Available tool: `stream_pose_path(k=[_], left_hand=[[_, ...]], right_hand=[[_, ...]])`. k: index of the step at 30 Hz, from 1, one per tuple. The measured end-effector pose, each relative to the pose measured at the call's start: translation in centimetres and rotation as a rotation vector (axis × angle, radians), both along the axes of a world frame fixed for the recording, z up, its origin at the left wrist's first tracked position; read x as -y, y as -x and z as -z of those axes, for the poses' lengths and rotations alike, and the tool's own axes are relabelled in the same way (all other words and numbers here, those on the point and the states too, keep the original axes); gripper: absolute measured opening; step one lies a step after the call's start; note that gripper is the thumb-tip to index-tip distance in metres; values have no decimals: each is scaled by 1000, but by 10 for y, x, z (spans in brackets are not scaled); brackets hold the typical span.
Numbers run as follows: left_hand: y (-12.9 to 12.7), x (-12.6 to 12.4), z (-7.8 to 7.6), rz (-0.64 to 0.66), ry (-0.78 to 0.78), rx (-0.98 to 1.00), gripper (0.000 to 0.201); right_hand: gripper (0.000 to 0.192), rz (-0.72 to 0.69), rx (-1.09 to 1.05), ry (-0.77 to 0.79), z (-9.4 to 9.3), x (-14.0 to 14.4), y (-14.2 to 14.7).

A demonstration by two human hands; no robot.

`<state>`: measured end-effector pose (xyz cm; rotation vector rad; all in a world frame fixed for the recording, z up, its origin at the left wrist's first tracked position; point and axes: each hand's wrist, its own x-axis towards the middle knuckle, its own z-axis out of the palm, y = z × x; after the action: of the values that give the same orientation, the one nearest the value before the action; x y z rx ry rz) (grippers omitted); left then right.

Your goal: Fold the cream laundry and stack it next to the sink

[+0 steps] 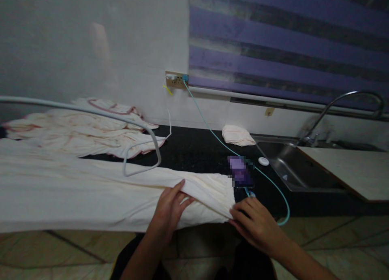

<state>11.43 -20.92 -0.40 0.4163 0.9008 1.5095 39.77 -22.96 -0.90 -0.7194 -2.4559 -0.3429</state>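
Nearest me, both my hands rest on the cream garment (91, 195) spread along the near edge of the black countertop (194, 150). My left hand (170, 209) lies flat on the cloth, fingers loosely spread, their tips tucked under a fold, not closed around anything. My right hand (253, 223) sits at the garment's gathered right end, fingers curled and touching its corner; whether they actually pinch the cloth I cannot tell.

Just beyond my right hand lies a phone (240, 172), blurred, with a teal cable (212, 134) running up to the wall socket (176, 80). A grey hanger (142, 150) rests on the cloth to the left, and a crumpled stained cloth (79, 128) lies behind it. Farther right are a small folded cloth (237, 135), a white round disc (263, 161), the steel sink (282, 166) and its tap (343, 99).
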Motion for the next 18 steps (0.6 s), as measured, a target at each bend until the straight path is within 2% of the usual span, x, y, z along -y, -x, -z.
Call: stream_pose_path(k=[1,3,5,8,10,13,14,17,18], left_hand=[[6,-2,-7,-5,18,79,10],[16,-3,-20,-11,83,284,23],[23,-3,-29,-25,115,401,34],[27,-2,-33,-59,106,431,41],[27,-2,-31,-61,121,432,40],[27,-3,-26,-49,172,410,35],[27,-3,-25,-49,184,393,34],[25,-1,-28,-39,186,324,33],[24,0,-30,-50,177,300,34]], right_hand=[[10,-9,3,-5,2,0,0],[8,1,25,10,3,0,-1],[9,47,77,65,-1,1,0],[17,96,151,209,-24,5,6],[24,97,99,310,-47,6,18],[19,134,-272,394,-76,-4,58],[25,154,-444,403,-81,-13,77],[36,133,-908,499,-77,-56,143],[38,144,-954,528,-71,-74,163]])
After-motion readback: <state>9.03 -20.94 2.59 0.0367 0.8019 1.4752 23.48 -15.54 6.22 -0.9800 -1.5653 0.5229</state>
